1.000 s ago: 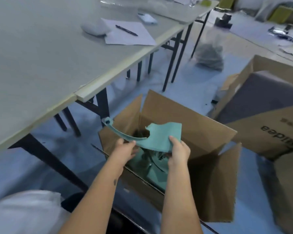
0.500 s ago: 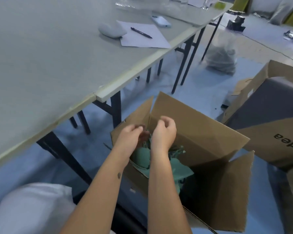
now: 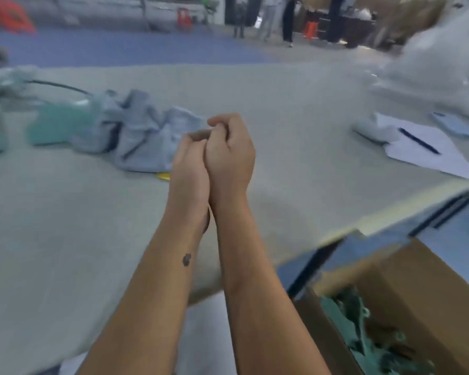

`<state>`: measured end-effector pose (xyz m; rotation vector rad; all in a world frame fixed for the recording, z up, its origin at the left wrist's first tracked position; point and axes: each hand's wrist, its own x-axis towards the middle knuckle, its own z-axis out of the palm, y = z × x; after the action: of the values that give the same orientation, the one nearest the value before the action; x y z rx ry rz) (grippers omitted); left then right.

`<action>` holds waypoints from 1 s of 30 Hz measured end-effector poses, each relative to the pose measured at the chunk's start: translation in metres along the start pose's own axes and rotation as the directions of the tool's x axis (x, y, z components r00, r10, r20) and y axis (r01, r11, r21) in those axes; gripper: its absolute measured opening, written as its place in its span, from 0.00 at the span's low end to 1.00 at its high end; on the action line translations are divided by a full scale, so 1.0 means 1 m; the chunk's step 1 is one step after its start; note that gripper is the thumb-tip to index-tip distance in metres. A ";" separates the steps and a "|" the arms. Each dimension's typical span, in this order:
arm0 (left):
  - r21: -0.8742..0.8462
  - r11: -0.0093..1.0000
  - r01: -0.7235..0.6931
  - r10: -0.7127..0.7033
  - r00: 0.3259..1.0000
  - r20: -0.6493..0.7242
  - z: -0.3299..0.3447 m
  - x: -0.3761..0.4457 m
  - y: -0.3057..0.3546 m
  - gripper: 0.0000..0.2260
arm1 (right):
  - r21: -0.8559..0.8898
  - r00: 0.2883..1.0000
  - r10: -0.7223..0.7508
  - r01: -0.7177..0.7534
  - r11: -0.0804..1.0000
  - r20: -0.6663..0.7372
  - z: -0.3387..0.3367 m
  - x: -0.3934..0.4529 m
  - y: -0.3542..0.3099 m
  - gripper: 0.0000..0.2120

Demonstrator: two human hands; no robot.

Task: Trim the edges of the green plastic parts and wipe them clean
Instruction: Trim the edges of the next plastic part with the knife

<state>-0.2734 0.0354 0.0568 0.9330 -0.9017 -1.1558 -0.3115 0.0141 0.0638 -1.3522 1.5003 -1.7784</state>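
My hands have left the brown cardboard box [image 3: 417, 293]; left fingers [image 3: 192, 143] and right fingers [image 3: 222, 128] curl together, empty, near the crumpled grey cloth [image 3: 146, 131].

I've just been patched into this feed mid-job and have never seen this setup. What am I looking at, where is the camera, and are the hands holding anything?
There is no machine: a person works bare-handed, and the single camera sits on their head, looking forward and down. The left hand and right hand are pressed together above the grey table, fingers curled; the blur hides whether they hold anything. On the table lie a crumpled grey cloth, a green plastic part, and paper with a pen. At lower right, a cardboard box holds more green parts.
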 end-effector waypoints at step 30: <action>0.772 0.611 0.177 0.084 0.955 -0.286 -0.168 0.105 -0.015 0.09 | -0.445 0.913 0.002 0.196 0.874 0.408 0.165 0.120 0.045 0.05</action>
<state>-0.1046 -0.0489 -0.0063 1.8234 -1.1640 -0.5746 -0.2287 -0.1775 0.0577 -1.9248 1.7142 -1.1052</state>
